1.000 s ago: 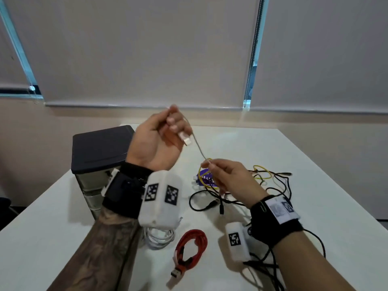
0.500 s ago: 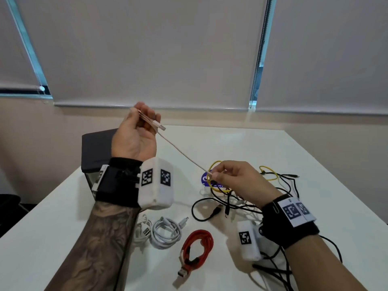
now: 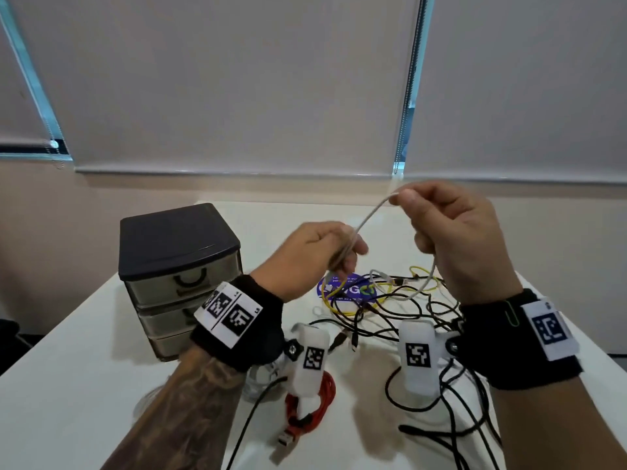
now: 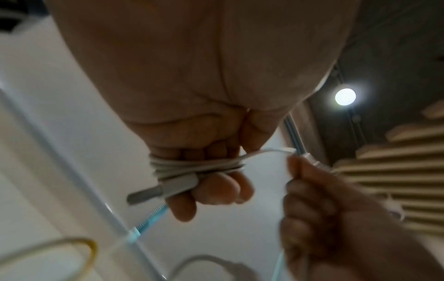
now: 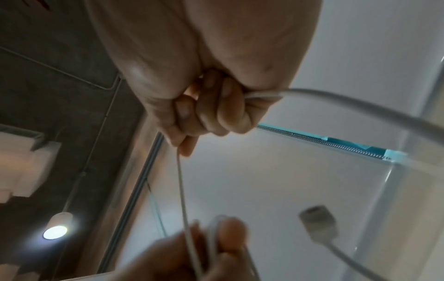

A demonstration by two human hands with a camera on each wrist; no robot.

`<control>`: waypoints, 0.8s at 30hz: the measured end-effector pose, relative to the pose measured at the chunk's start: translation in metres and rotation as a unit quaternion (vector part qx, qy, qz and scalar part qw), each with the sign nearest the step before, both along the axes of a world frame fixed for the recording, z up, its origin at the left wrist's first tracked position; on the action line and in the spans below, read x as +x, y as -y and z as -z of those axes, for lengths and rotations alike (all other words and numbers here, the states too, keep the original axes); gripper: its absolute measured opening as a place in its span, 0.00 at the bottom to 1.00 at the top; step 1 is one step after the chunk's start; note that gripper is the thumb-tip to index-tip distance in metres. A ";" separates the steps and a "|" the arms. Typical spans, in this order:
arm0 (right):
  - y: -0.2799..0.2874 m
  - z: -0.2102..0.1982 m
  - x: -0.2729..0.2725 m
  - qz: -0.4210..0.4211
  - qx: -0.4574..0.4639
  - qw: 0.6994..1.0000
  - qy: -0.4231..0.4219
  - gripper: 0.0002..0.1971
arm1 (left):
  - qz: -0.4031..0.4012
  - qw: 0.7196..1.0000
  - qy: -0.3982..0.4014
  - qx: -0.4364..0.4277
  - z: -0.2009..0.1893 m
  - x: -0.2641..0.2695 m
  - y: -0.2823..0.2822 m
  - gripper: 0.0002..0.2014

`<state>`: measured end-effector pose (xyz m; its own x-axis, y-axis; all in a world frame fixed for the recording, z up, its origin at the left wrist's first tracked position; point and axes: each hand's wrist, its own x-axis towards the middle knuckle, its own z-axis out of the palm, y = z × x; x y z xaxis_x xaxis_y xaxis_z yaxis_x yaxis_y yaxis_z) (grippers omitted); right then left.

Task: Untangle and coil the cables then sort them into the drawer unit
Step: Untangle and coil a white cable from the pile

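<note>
fingers (image 4: 216, 187) of our left hand (image 3: 305, 256) curl together with the white cable (image 3: 368, 217) wound around them in several turns, its plug sticking out at the lower left of that wrist view. our right hand (image 3: 451, 232), at centre right of the head view, pinches the same cable between thumb and fingers, and the loose run drops from it to the tangle of black and yellow cables (image 3: 390, 300) on the tabletop (image 3: 84, 385). both hands are raised above the tabletop. the drawer unit (image 3: 179, 276) stands at centre left, all its drawers shut. a red coiled cable (image 3: 314, 412) lies at lower centre, near our left wrist.
</note>
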<state>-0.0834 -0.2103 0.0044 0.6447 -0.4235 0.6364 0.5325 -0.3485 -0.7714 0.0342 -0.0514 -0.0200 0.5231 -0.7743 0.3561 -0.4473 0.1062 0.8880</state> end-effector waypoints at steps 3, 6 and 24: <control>0.017 0.008 0.004 0.071 0.030 0.997 -0.001 0.07 | 0.106 0.988 -0.114 -0.022 -0.010 -0.015 0.001 0.16; 0.017 0.023 0.014 0.055 0.028 0.997 -0.054 0.07 | 0.177 0.959 -0.202 -0.093 -0.020 -0.020 -0.002 0.11; -0.030 0.004 -0.002 -0.107 -0.116 0.977 -0.146 0.07 | -0.081 0.991 0.020 -0.109 -0.004 0.019 -0.012 0.11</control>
<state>-0.0855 -0.1803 0.0008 0.8710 -0.1265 0.4746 0.3808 -0.4366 -0.8151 0.0533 -0.0393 -0.0157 0.6172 -0.5838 0.5275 -0.5079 0.2165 0.8338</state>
